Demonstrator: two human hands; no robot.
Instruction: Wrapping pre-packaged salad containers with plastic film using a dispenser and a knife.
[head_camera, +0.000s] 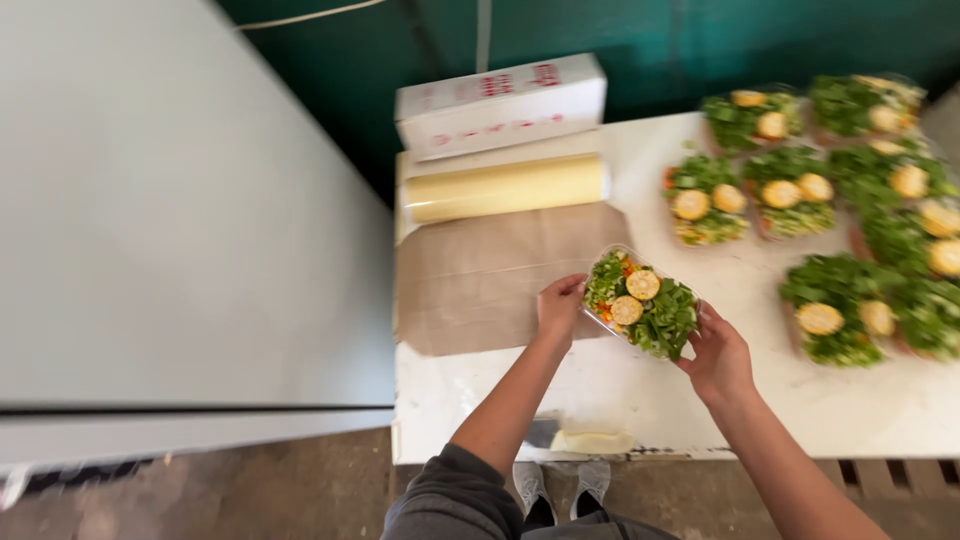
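Both hands hold a small clear tray of greens with two corn slices (640, 302) just above the white table (700, 400). My left hand (560, 305) grips its left end and my right hand (718, 358) grips its right end. The tray hangs tilted beside a brown sheet (480, 275) that lies flat on the table's left part. Behind the sheet rests a roll of cling film (505, 187) in a holder, with a long white box (500, 105) behind it.
Several more vegetable trays (840, 200) with corn slices cover the table's right side. A large white cabinet surface (180, 220) fills the left. A green wall stands behind the table. A folded cloth (592, 441) lies at the front edge, above my shoes.
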